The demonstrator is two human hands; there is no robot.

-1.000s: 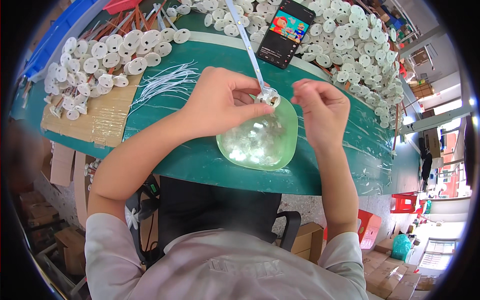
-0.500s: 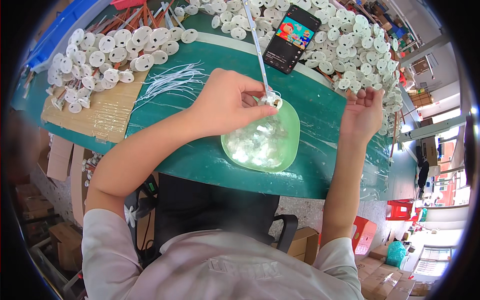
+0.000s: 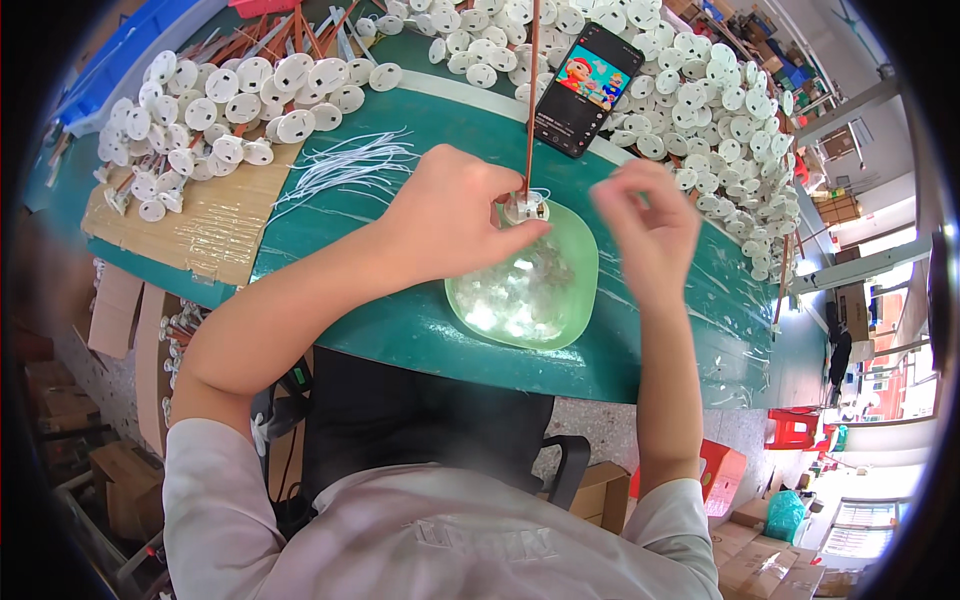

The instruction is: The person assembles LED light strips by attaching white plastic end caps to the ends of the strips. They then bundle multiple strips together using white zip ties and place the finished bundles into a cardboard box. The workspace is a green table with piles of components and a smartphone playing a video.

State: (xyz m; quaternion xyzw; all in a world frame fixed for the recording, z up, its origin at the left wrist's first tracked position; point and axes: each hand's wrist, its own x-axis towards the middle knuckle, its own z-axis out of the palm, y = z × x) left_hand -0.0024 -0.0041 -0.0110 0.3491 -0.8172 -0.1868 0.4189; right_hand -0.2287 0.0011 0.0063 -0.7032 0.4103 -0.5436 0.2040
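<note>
Into the left grip (image 3: 450, 215) first: a close thumb-and-finger pinch on one white round cap (image 3: 525, 208), partly hidden by the fingers! Straight up from the cap, one thin brown strip (image 3: 533, 110), nearly vertical in view and running just past the left side of one lit phone (image 3: 588, 90). Over to the right grip (image 3: 650, 230), well apart from the cap: curled fingers, badly blurred, impossible to tell whether around anything. At the cap's near side, one green bowl (image 3: 586, 300), full of clear flakes (image 3: 515, 295), too many to count, and partly blocked from view by the left thumb. Leftward on the green desk (image 3: 400, 325), one bunch of thin white wires (image 3: 345, 165), too tangled to number, then one cardboard sheet (image 3: 180, 230). Crowding the far side, two heaps of white discs (image 3: 700, 120), left and right, both beyond counting! Farther out, one blue bin (image 3: 135, 60), upper left, and one black armrest (image 3: 572, 470), below.
</note>
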